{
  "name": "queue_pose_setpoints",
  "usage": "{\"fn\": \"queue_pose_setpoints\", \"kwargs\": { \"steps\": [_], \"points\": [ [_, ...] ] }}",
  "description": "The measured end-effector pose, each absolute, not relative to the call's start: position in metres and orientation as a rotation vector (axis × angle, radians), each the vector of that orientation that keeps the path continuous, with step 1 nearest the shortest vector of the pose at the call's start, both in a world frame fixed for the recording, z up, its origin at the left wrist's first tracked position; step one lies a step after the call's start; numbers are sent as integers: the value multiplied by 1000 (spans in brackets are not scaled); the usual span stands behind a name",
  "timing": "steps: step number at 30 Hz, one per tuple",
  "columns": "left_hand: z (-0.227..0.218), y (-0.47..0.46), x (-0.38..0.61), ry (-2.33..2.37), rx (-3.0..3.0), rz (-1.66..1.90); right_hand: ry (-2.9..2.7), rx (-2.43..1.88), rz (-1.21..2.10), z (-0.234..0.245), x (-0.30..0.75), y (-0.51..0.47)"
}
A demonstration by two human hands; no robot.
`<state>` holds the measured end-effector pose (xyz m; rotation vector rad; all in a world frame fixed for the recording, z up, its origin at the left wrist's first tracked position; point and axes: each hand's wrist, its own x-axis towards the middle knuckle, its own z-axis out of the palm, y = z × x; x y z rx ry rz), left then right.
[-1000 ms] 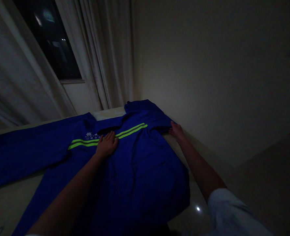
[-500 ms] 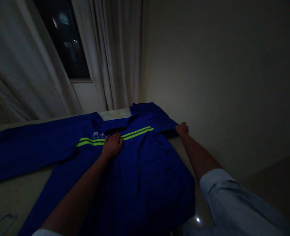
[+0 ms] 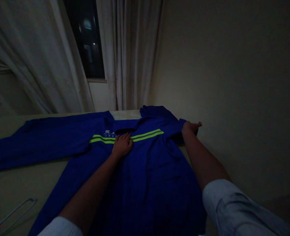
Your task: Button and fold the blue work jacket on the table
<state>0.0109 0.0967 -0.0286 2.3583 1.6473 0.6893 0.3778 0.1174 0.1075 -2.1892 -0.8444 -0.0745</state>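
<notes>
Left hand [image 3: 122, 146] palm down, fingers flat and close together; left arm [image 3: 88, 196] reaching forward. Right arm [image 3: 206, 160] extended farther out, right hand [image 3: 190, 127] open, fingers straight, pointing sideways

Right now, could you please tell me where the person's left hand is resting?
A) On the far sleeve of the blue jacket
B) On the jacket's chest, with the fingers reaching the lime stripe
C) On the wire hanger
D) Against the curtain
B. The left hand lies on the chest of the blue work jacket, with its fingers reaching the lime reflective stripe.
</notes>
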Motion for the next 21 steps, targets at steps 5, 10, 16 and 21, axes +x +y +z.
{"fn": "queue_pose_setpoints", "kwargs": {
  "steps": [5, 10, 16, 21],
  "points": [
    [-21, 112, -7, 1462, 1601, 1241, -1758, -1446, 22, 67, 291, 105],
    [2, 118, -65, 1099, 786, 1321, -2238, -1130, 300, -4, 260, 84],
    [30, 129, -95, 1365, 572, 1317, -2370, -1500, 6, -8, 271, 83],
    [55, 127, -135, 1767, 920, 1267, -2327, -1624, -103, 5, 276, 73]
  ]
}}
